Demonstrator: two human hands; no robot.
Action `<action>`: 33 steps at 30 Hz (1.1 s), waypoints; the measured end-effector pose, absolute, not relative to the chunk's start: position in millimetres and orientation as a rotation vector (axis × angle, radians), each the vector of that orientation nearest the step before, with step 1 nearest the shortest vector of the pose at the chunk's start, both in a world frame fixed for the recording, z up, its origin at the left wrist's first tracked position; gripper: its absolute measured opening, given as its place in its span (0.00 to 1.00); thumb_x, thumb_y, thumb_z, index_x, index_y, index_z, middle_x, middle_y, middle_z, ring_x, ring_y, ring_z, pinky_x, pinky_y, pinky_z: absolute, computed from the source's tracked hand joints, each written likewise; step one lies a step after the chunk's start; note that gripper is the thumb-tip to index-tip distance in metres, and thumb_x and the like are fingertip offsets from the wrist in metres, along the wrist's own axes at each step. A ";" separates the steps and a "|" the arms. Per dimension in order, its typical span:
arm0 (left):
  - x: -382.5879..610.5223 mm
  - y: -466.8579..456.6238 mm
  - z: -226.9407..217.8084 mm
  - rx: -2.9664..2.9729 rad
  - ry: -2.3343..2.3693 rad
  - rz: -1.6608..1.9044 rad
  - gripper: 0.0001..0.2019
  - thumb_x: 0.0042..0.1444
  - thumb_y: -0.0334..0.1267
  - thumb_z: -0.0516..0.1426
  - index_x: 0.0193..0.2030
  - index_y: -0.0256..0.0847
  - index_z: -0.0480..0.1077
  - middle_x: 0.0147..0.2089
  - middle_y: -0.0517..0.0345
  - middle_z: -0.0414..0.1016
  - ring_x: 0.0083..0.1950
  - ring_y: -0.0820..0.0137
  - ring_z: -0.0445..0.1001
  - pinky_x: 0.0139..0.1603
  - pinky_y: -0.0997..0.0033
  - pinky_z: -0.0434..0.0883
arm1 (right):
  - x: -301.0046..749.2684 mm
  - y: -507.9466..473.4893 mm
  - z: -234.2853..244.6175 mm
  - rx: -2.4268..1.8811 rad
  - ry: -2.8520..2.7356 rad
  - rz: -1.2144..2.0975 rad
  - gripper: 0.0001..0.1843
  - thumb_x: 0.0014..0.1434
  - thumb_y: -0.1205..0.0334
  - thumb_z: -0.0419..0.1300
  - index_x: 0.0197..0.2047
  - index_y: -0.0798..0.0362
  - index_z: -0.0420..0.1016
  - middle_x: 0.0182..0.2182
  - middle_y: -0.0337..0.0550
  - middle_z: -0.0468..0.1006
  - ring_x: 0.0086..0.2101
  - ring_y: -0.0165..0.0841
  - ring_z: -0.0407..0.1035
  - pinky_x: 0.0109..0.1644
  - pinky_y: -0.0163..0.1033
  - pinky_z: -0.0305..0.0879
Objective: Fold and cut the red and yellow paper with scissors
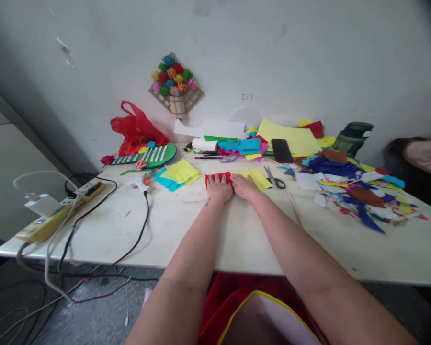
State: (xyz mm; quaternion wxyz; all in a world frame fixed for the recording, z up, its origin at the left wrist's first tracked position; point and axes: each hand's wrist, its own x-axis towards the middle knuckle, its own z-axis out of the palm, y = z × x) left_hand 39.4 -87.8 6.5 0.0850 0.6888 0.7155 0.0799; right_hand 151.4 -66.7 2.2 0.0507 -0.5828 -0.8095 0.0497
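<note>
A small piece of red crepe paper (228,176) lies on the white table. My left hand (220,189) rests flat on it with the fingers spread. Beside it, my right hand (244,187) lies flat over the paper's right edge, fingers stretched out. Yellow paper (260,178) reaches out from just beyond the right hand. Scissors (275,179) with dark handles lie to the right of that, and a thin wooden stick (294,208) is near my right forearm. To the left are yellow sheets (184,171) over blue paper (168,180).
On the left are a glue gun (141,183) with a black cord and a yellow power strip (59,215). Paper scraps (369,196) are heaped at right near a green bottle (352,137). A phone (282,150) and a red plastic bag (136,127) are towards the wall.
</note>
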 end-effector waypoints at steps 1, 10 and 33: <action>39.4 -88.0 6.8 2.053 2.132 0.240 0.30 0.56 0.49 0.35 0.65 0.42 0.47 0.68 0.57 0.37 0.67 0.55 0.33 0.64 0.53 0.37 | 150.8 -67.4 4.0 -1.769 -2.439 0.133 0.27 0.61 0.64 0.38 0.63 0.55 0.52 0.63 0.42 0.48 0.62 0.36 0.42 0.62 0.53 0.33; 38.0 -86.3 2.3 2.125 2.122 0.179 0.38 0.51 0.52 0.44 0.67 0.41 0.39 0.69 0.56 0.34 0.67 0.55 0.29 0.64 0.54 0.36 | 129.2 -80.8 10.7 -1.278 -2.168 0.702 0.32 0.62 0.49 0.31 0.66 0.55 0.40 0.63 0.39 0.48 0.61 0.26 0.43 0.62 0.34 0.42; 25.1 -86.7 9.8 2.044 2.112 0.250 0.29 0.57 0.42 0.36 0.65 0.36 0.46 0.68 0.57 0.38 0.68 0.64 0.36 0.64 0.60 0.39 | 128.5 -71.8 4.0 -1.654 -2.438 0.455 0.31 0.63 0.54 0.27 0.65 0.55 0.44 0.64 0.37 0.44 0.62 0.30 0.38 0.63 0.43 0.37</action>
